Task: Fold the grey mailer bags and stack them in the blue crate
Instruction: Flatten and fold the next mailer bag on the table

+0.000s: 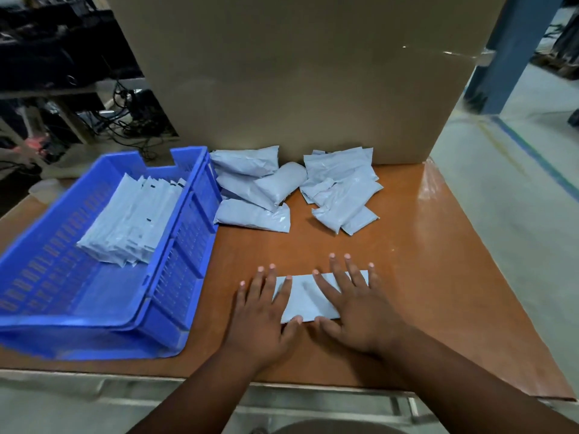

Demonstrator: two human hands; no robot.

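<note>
Two hands lie flat on one folded grey mailer bag (305, 297) near the front edge of the brown desk (423, 277), at about 6 o'clock in the head view. Left hand (263, 317): fingers straight and spread, pressing the bag's left end, thumb at its near edge. Right hand (357, 311): fingers straight and spread, pressing the bag's right part, thumb at the near edge just beside the left thumb. Neither hand grasps; both are released and pressing down.

Blue crate (175, 277) sits on the desk at 9 o'clock, well apart from the hands. Inside it, a stack of folded bags (131, 220) leans in an overlapping row toward the far end.

Unfolded bags lie in two loose heaps at 12 o'clock. Left heap (250, 189) is just beside the crate's right wall; right heap (341, 189) is near it, with bare desk between. Both heaps sit against the foot of a large cardboard box (297, 73) standing at the desk's far side.

Blue post (513, 51) at 2 o'clock, beyond the desk. Cables and dark gear at 10 o'clock, blurred.
</note>
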